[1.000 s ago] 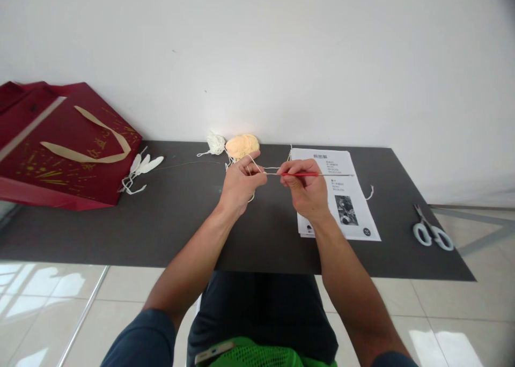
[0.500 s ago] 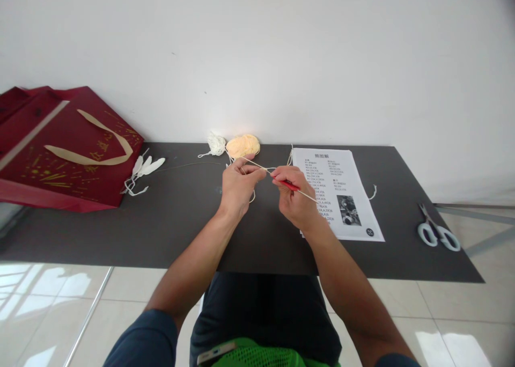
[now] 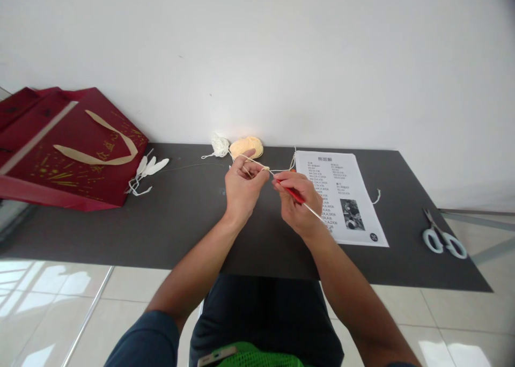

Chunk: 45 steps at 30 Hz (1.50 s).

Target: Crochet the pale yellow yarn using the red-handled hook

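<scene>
1. The right hand [image 3: 296, 203] has its grip closed on the hook [image 3: 295, 196], with thumb and fingers pinched on the red sleeve, just left of the sheet [image 3: 341, 195]
2. The left hand [image 3: 242, 187], a little further left of the sheet, has its grip closed on the yarn [image 3: 277, 171], pinching the strand where the hook's tip meets it; the two hands are close but apart
3. The hook looks thin, stiff and light. Its bare metal is likely slick, so the red sleeve is the place to hold it
4. The yarn looks soft, limp and nearly weightless. It probably needs a pinch close to the tip and some tension to behave
5. The hook's long axis lies on a diagonal: the tip points up and away from the sheet, toward the left fingertips, and the tail points down over the sheet's left edge
6. From the pinch, the yarn runs toward the sheet's top left corner. The ball [image 3: 246, 146] lies left of that corner, by the wall
7. On the table [image 3: 181, 222], the scissors [image 3: 442, 240] lie well right of the sheet and the bag [image 3: 72, 152] far left of it
</scene>
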{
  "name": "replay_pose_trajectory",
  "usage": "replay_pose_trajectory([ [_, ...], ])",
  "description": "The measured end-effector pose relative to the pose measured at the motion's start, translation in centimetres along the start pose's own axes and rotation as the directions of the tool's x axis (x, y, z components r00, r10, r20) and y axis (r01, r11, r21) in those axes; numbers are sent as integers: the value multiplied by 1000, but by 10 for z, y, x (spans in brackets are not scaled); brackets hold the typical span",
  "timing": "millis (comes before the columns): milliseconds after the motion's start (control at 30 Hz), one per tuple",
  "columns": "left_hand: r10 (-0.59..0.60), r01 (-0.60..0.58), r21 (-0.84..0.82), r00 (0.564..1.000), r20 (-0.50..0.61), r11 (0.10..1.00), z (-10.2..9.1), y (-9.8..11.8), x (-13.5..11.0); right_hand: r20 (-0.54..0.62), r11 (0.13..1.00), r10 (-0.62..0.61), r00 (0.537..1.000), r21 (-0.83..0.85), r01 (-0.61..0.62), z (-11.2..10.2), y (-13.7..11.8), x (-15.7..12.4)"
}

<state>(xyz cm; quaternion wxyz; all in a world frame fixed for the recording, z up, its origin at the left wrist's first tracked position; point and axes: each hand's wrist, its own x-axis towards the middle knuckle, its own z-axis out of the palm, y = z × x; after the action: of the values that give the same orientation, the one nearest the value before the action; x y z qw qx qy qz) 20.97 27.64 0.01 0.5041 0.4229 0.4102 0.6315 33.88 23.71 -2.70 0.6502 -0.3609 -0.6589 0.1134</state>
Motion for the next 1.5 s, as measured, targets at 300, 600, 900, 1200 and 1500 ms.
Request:
replay_pose_trajectory([
  [300,67,-73,-105,996,-58,992,0,0,0,-137,931,255,957,302,-205,17,-13,-3],
  [600,-32,18,-254,998,-54,967,1,8,-2,-158,960,164,974,251,-121,23,-9,-8],
  [900,-221,241,-369,971,95,898,-4,15,1,-143,857,349,926,450,-253,21,-3,-2],
  [1200,-151,156,-340,988,42,927,0,12,-2,-207,894,321,924,389,-223,22,-9,-2],
  [1500,-204,229,-408,973,104,884,-5,16,4,-74,966,167,983,210,-148,15,-1,-5],
])
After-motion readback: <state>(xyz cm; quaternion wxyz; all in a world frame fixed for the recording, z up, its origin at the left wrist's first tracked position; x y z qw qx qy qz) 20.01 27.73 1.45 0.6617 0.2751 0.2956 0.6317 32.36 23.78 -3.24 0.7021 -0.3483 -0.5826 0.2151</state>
